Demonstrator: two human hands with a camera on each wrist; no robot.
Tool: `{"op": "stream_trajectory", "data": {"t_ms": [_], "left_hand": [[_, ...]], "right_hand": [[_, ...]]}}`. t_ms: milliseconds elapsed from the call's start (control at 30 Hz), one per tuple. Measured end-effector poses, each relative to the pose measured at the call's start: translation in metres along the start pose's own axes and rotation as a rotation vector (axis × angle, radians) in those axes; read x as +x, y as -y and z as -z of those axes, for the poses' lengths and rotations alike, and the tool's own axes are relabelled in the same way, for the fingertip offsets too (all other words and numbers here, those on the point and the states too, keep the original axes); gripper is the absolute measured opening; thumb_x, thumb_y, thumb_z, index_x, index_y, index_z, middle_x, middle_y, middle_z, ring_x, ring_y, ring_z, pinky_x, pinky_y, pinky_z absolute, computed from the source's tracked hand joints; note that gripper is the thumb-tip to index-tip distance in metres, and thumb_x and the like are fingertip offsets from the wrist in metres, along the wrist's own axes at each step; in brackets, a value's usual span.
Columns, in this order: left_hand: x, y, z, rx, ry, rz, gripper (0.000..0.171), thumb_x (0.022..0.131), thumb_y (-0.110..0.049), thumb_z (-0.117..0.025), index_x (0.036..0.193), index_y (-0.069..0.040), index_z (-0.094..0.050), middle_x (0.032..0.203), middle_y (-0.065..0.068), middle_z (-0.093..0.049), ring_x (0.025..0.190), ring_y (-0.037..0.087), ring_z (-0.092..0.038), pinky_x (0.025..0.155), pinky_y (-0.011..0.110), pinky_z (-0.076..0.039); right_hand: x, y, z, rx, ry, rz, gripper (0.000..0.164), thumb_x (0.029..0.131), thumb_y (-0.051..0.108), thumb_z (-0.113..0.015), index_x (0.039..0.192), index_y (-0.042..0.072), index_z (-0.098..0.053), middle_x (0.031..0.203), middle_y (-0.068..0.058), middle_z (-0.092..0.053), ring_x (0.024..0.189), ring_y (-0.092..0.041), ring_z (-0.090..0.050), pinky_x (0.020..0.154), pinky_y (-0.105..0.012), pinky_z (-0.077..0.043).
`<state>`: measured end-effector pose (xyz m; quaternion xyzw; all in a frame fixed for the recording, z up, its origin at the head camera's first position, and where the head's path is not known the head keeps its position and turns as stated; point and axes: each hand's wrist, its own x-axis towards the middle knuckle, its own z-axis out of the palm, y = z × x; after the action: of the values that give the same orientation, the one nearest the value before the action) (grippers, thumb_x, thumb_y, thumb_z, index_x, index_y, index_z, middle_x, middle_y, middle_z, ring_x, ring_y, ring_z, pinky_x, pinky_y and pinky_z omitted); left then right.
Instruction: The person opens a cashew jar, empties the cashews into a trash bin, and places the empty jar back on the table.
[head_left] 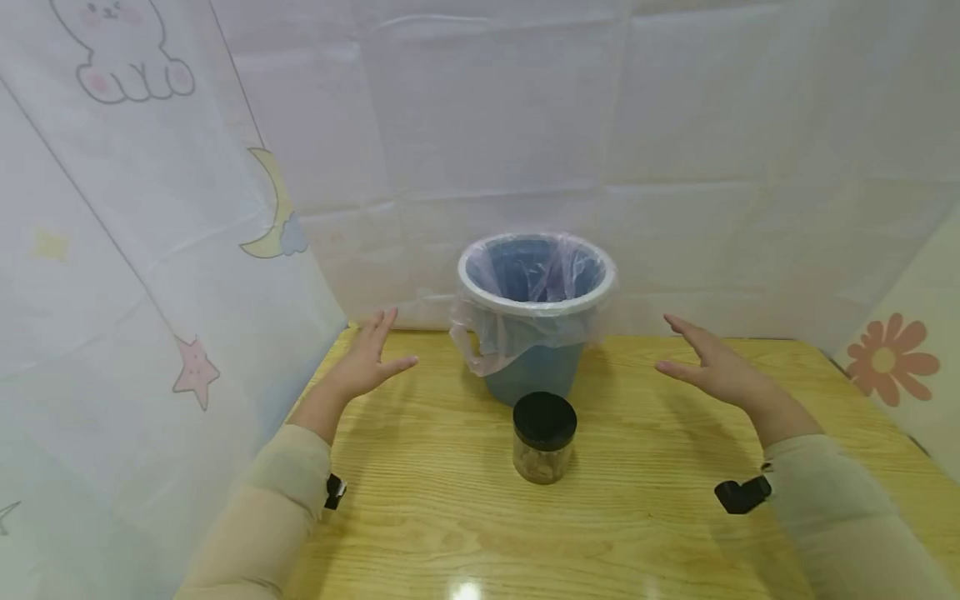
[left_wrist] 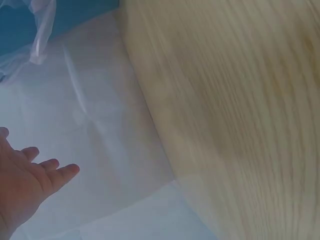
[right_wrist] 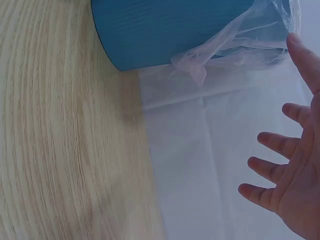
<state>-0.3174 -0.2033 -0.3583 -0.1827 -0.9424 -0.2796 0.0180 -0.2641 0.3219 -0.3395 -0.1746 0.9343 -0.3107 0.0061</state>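
Observation:
A blue trash can (head_left: 528,367) with a white rim stands toward the back of the table, lined with a thin pinkish plastic bag (head_left: 491,337) folded over its edge. In front of it sits a clear jar (head_left: 542,462) with a black lid (head_left: 545,421) and pale contents. My left hand (head_left: 365,360) is raised to the left of the can, fingers spread, holding nothing. On the other side my right hand (head_left: 712,365) is held up with its fingers extended, apart from the can. The right wrist view shows the bag's loose corner (right_wrist: 192,67) hanging beyond those fingers.
The wood-grain table (head_left: 420,517) reaches back to a pale hanging cloth (head_left: 495,150). Another printed cloth (head_left: 112,333) hangs along the left side, and one with an orange flower (head_left: 892,360) is on the right. Black wrist straps (head_left: 742,495) show at the sleeves.

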Motion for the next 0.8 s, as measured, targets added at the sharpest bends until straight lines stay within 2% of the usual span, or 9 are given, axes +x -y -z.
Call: {"op": "stream_trajectory", "data": {"t_ms": [233, 333, 467, 633, 800], "left_hand": [[-0.004, -0.003, -0.006, -0.074, 0.015, -0.020, 0.091, 0.082, -0.060, -0.053, 0.145, -0.036, 0.008, 0.152, 0.005, 0.009, 0.138, 0.031, 0.001, 0.105, 0.059, -0.012], [-0.004, -0.006, -0.007, -0.096, 0.019, -0.043, 0.090, 0.083, -0.057, -0.055, 0.146, -0.033, 0.004, 0.152, 0.005, 0.008, 0.139, 0.030, 0.002, 0.106, 0.057, -0.011], [-0.005, -0.012, -0.009, -0.106, 0.030, -0.077, 0.090, 0.084, -0.053, -0.057, 0.147, -0.027, 0.002, 0.153, 0.005, 0.006, 0.139, 0.028, 0.002, 0.107, 0.055, -0.009], [-0.007, -0.018, -0.013, -0.124, 0.039, -0.105, 0.092, 0.083, -0.049, -0.061, 0.148, -0.025, 0.000, 0.153, 0.004, 0.001, 0.139, 0.026, -0.001, 0.108, 0.052, -0.011], [-0.007, -0.021, -0.019, -0.167, 0.044, -0.133, 0.091, 0.083, -0.041, -0.065, 0.148, -0.022, -0.004, 0.153, 0.004, -0.005, 0.139, 0.026, -0.006, 0.108, 0.050, -0.013]], "right_hand": [[0.004, -0.001, -0.008, 0.108, 0.012, 0.025, 0.078, 0.092, 0.036, -0.054, 0.148, 0.020, -0.003, 0.150, -0.020, -0.009, 0.131, -0.048, -0.013, 0.094, -0.068, -0.019], [0.004, -0.001, -0.012, 0.146, 0.025, 0.034, 0.075, 0.093, 0.034, -0.053, 0.148, 0.021, -0.005, 0.149, -0.021, -0.013, 0.130, -0.048, -0.015, 0.095, -0.067, -0.019], [0.002, 0.002, -0.016, 0.180, 0.055, 0.036, 0.071, 0.093, 0.034, -0.052, 0.148, 0.023, -0.008, 0.147, -0.020, -0.018, 0.129, -0.048, -0.019, 0.093, -0.066, -0.024], [0.002, 0.007, -0.024, 0.235, 0.099, 0.055, 0.070, 0.093, 0.032, -0.053, 0.148, 0.019, -0.011, 0.145, -0.021, -0.022, 0.126, -0.047, -0.027, 0.091, -0.063, -0.032], [0.005, 0.010, -0.031, 0.278, 0.098, 0.082, 0.069, 0.092, 0.028, -0.056, 0.147, 0.018, -0.016, 0.143, -0.022, -0.026, 0.123, -0.047, -0.032, 0.089, -0.060, -0.036]]}}
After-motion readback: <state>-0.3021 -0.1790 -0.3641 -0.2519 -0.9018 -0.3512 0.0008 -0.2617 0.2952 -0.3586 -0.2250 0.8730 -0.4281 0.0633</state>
